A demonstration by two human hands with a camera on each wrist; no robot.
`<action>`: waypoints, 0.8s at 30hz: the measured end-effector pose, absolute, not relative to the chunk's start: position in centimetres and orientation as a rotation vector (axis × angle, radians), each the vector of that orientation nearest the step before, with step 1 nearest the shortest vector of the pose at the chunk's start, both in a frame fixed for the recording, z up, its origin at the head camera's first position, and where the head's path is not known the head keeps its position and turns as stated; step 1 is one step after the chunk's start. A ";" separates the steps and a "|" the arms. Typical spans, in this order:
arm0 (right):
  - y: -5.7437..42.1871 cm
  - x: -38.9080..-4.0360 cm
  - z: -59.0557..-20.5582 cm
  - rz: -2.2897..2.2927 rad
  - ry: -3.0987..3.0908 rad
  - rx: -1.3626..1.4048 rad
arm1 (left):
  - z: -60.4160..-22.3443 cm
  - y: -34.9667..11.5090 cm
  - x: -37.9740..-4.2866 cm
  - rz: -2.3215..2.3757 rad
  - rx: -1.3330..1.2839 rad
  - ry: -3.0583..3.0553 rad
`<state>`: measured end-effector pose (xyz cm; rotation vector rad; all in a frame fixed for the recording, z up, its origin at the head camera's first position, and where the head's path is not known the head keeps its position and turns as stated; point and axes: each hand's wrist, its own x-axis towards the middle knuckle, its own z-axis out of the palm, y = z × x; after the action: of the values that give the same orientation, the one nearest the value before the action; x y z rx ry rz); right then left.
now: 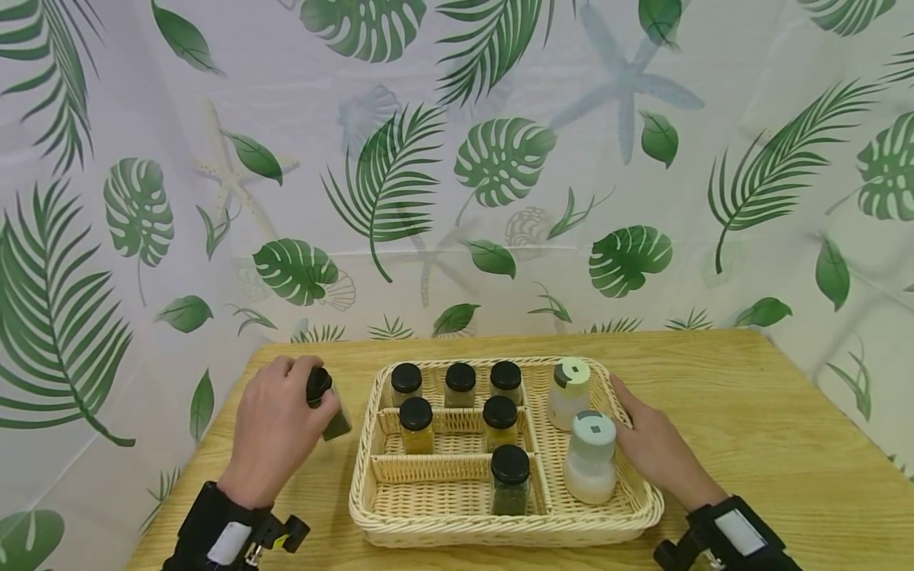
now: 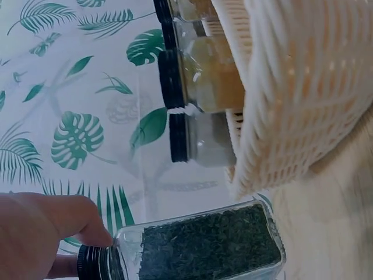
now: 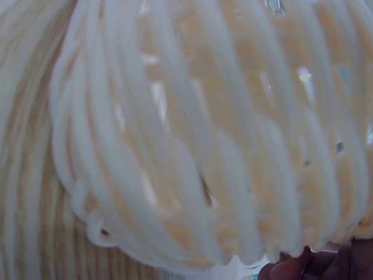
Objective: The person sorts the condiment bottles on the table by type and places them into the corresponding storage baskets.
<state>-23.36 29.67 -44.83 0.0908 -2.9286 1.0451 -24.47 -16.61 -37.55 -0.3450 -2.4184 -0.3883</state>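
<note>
Clear glossy glass jar (image 2: pixel 204 248) with black ribbed cap, pale woven wicker basket (image 1: pixel 457 530), matt wood-grain desk (image 1: pixel 771 444).

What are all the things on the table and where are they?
Cream woven wicker basket: one, with dividers, middle of the table.
Small glass spice jars with black lids: six, standing in the basket's left compartments.
White plastic bottles with pale green caps: two, in the basket's right compartment.
Glass jar of dark green herbs with a black lid: one, tilted, outside the basket on its left.
Light wooden table: one, under everything.
White curtain with green leaf print: one, behind the table.
Left hand: grips the herb jar, black wrist strap.
Right hand: rests on the basket's right rim, black wrist strap.
</note>
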 end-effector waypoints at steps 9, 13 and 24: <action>29.7 -23.4 -44.9 1.067 -2.933 0.075 | -35.7 -15.2 -22.9 -0.393 -0.388 -2.387; 29.7 -23.4 -44.9 1.072 -2.934 0.067 | -34.9 -14.5 -22.1 -0.411 -0.404 -2.376; 29.7 -23.4 -45.1 1.072 -2.934 0.065 | -33.6 -12.8 -20.2 -0.389 -0.472 -2.373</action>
<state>-23.44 29.68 -45.10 0.0648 -2.9337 1.0720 -20.15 -12.78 -33.61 -0.4723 -2.3731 -0.3889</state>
